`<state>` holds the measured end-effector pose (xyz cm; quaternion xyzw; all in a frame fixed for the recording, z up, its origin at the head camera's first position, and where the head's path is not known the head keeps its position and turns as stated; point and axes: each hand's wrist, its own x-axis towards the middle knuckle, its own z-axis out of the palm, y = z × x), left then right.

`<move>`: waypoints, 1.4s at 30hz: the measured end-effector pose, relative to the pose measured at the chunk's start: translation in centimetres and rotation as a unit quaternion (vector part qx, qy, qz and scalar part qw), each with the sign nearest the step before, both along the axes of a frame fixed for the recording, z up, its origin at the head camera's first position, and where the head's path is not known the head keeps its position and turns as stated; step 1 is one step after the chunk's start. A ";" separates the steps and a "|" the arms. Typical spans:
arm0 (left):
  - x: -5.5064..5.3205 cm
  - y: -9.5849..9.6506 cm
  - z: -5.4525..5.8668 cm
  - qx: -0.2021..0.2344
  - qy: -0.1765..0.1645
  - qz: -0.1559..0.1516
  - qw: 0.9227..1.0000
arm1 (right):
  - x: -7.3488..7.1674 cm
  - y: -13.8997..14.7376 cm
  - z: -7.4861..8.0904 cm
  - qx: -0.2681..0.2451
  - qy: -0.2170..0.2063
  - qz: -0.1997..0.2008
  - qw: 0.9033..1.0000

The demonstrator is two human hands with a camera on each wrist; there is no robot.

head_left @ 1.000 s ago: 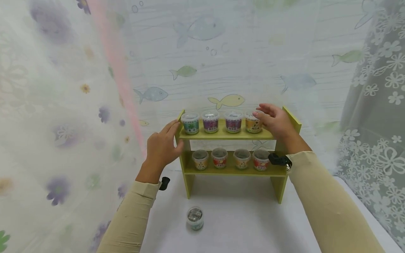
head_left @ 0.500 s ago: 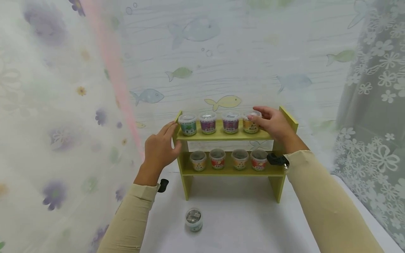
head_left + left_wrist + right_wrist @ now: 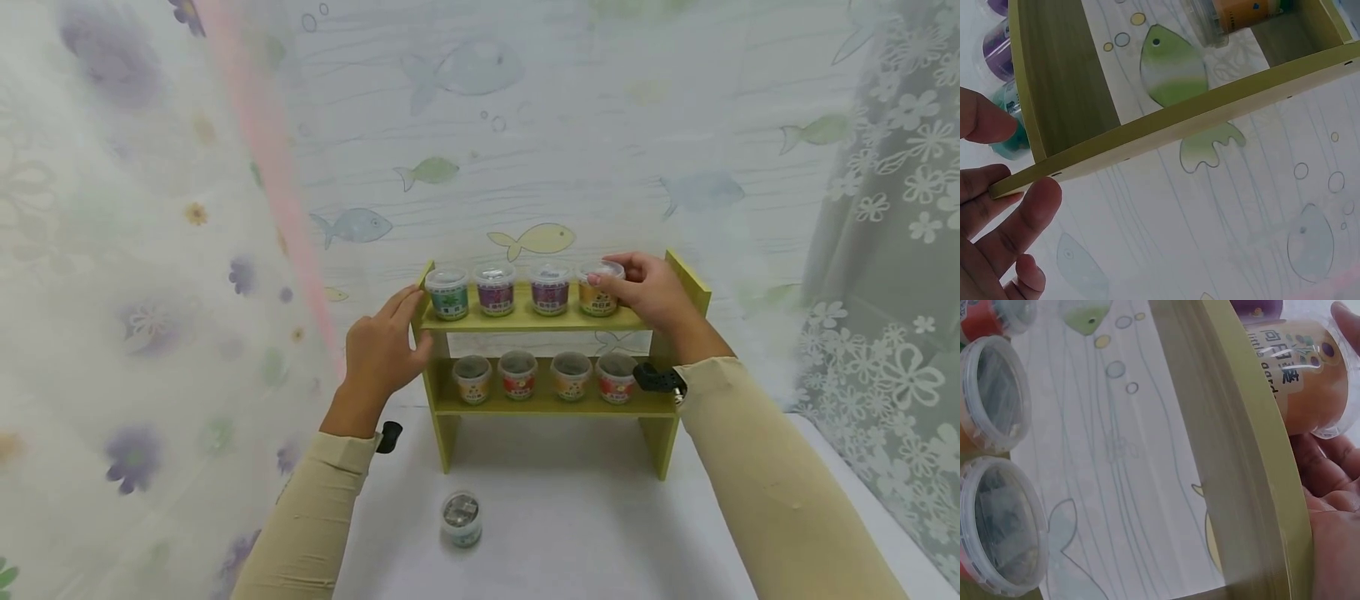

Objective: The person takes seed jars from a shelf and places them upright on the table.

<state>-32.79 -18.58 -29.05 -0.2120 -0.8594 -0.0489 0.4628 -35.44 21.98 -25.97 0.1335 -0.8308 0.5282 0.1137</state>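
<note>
Currently: Orange Cup [image 3: 597, 300] Within Right Hand [image 3: 651, 290]

On my feed, the cup stands upright at the right end of the shelf [image 3: 525, 322], on its top board, long axis vertical. I confirm the right hand is nearer: thumb on the near side, fingers behind, gripping near the top. The left hand [image 3: 381, 354], well apart, rests extended fingers against the left side panel [image 3: 444, 442].

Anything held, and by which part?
Right hand holds the top-shelf round orange-labelled plastic tub by its lid rim; left hand touches the yellow-green shelf.
</note>
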 end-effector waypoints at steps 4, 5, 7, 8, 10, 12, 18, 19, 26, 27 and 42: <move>0.0 -0.1 0.0 0.001 0.000 0.000 1.000 | 0.2 -0.2 0.1 0.007 0.008 -0.005 1.000; 0.0 -0.1 0.0 0.003 0.001 -0.001 1.000 | 0.2 -0.2 0.1 0.009 0.009 -0.007 1.000; 0.1 -0.1 0.0 0.005 0.000 -0.001 1.000 | 0.3 -0.3 0.1 0.010 0.007 -0.009 1.000; 0.1 -0.1 0.1 0.005 -0.001 -0.002 1.000 | 0.3 -0.3 0.1 0.012 0.007 -0.011 1.000; 0.1 -0.1 0.1 0.003 -0.002 -0.002 1.000 | 0.4 -0.4 0.2 0.018 0.002 -0.016 1.000; 0.0 -0.1 0.2 0.001 -0.003 -0.002 1.000 | 0.6 -0.4 0.4 0.025 -0.002 -0.022 0.999; -0.1 0.1 0.5 -0.009 -0.011 0.004 1.000 | 1.1 -0.4 1.0 0.035 -0.014 -0.030 0.999; -0.1 0.1 0.5 -0.010 -0.012 0.006 1.000 | 1.2 -0.4 1.0 0.034 -0.016 -0.029 0.999; -0.1 0.0 0.5 -0.007 -0.006 0.006 1.000 | 1.5 -0.4 1.0 0.037 -0.020 -0.034 0.999; -0.1 0.0 0.4 -0.006 -0.006 0.005 1.000 | 1.6 -0.5 0.9 0.038 -0.019 -0.035 0.998; -0.2 0.0 0.4 0.008 -0.030 -0.003 1.000 | 2.3 -0.4 0.6 0.031 -0.008 -0.042 0.999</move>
